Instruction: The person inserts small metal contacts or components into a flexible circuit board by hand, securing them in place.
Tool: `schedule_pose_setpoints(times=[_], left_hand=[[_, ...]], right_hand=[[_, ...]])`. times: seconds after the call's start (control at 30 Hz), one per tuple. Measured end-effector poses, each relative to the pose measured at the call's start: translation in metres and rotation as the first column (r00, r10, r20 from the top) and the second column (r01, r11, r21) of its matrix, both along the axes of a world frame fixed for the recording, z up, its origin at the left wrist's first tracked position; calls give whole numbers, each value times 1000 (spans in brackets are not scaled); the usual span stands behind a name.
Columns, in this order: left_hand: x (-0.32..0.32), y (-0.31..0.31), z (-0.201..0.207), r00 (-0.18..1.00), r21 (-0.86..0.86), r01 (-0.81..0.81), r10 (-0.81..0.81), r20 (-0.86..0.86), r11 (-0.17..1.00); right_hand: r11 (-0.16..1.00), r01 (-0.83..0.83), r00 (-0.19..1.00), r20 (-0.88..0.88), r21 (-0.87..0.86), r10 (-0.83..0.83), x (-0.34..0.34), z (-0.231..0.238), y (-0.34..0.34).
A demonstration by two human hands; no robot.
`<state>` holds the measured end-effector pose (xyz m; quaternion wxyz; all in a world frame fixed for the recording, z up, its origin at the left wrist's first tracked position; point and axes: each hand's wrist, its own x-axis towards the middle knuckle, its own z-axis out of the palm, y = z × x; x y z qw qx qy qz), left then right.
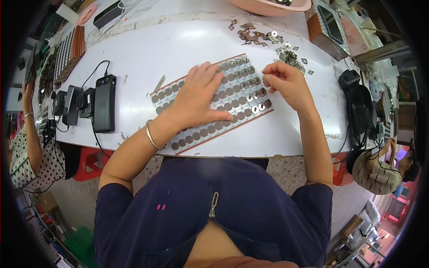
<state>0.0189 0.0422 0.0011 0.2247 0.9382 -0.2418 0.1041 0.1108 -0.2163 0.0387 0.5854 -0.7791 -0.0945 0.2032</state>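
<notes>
A flat rectangular board (225, 92) with rows of round holes lies tilted on the white table. Small round metal discs (255, 108) sit in the holes along its right end; the other holes look dark. My left hand (199, 96) rests flat across the board's middle, fingers stretched and thumb spread, hiding some of the holes. Just off the board's right edge, my right hand (288, 85) is pinched, thumb against forefinger. Whatever it holds, if anything, is hidden by the fingers.
Loose small metal parts (289, 57) are scattered beyond my right hand, below a pink basin (272, 6). A black power bank (105, 103) and cables lie left. Stacked boards (326, 29) stand at the back right, with a black strapped device (359, 105) nearer. People sit on both sides.
</notes>
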Motion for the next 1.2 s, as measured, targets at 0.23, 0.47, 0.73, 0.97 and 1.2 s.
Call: schedule_pose_setpoints(times=[0.23, 0.47, 0.73, 0.97, 1.2], left_hand=[[-4, 3, 1, 1000, 27, -20, 20, -16, 999], [-5, 2, -2, 1000, 17, -11, 11, -6, 1000], [-6, 3, 1, 1000, 19, 12, -13, 16, 1000], [-3, 2, -3, 1000, -1, -11, 11, 23, 1000], [-5, 3, -4, 1000, 2, -18, 18, 5, 1000]], right_hand=[[996, -94, 994, -63, -6, 94, 4, 2, 49], [954, -200, 973, 69, -222, 219, 4, -10, 68], [931, -189, 944, 202, -313, 260, -3, -10, 70], [923, -35, 824, 511, -382, 243, -12, -23, 72], [904, 3, 742, 607, -428, 286, -13, -26, 66]])
